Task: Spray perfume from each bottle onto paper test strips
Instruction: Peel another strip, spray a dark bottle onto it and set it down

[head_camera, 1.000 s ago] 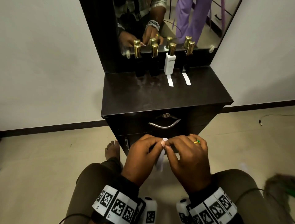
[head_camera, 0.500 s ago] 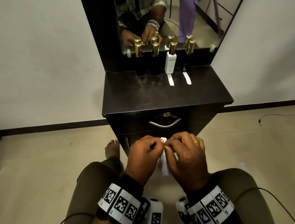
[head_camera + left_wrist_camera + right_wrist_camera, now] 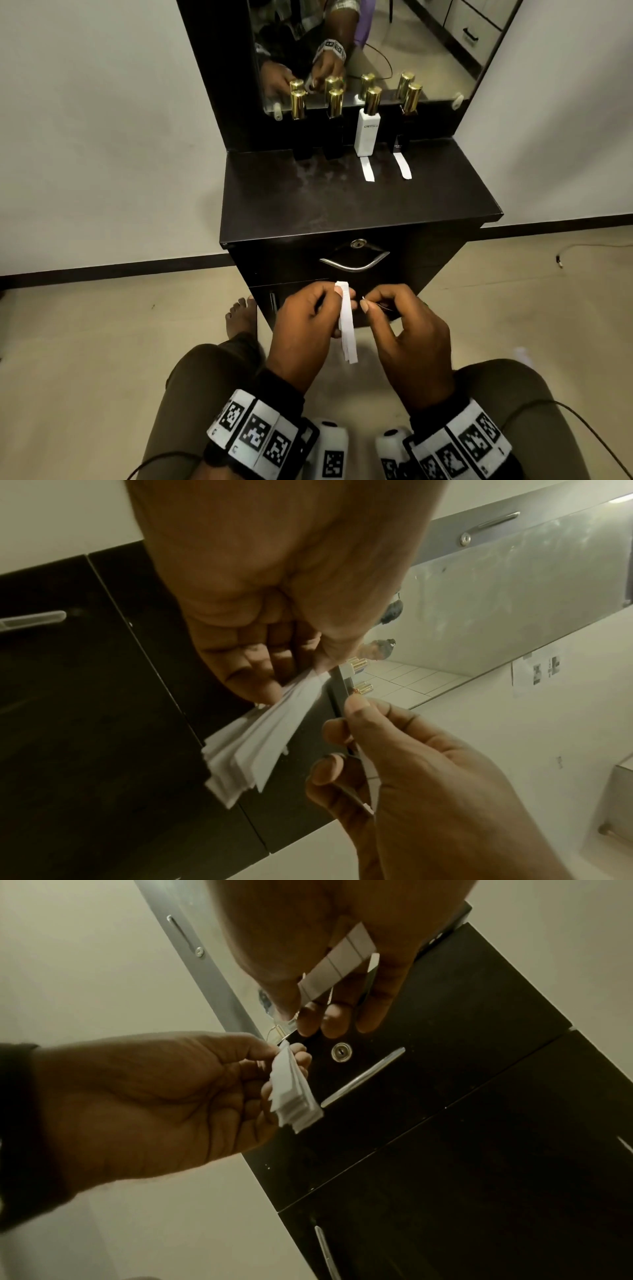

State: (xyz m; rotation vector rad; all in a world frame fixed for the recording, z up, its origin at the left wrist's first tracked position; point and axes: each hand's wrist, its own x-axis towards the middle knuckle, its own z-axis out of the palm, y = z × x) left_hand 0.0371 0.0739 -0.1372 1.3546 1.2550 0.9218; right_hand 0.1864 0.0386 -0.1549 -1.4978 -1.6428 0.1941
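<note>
Single test strip (image 3: 337,966) is in the right hand (image 3: 407,339), pinched between thumb and curled fingers; it's nearly hidden in the head view, clear in the right wrist view. Long axis runs along the palm, one end poking out past the fingertips.

Rest of the strip stack (image 3: 346,322) hangs from the left hand (image 3: 305,329), pinched at the top between thumb and forefinger, long axis roughly vertical, loose ends fanned at the bottom. Hands are just beside each other, apart, low in front of the drawer handle (image 3: 354,263).

Key relation: the bottles are up and forward from both hands, at the back of the counter (image 3: 308,205) against the mirror (image 3: 428,51). Two strips (image 3: 367,169) already lie in front of the white bottle (image 3: 367,132) and the rightmost dark bottle (image 3: 404,137). The two left dark bottles (image 3: 317,137) have none.

My read: the strip goes to one of those next. Right hand has it but must reach forward and across to the left; left hand is nearer that side but full.
</note>
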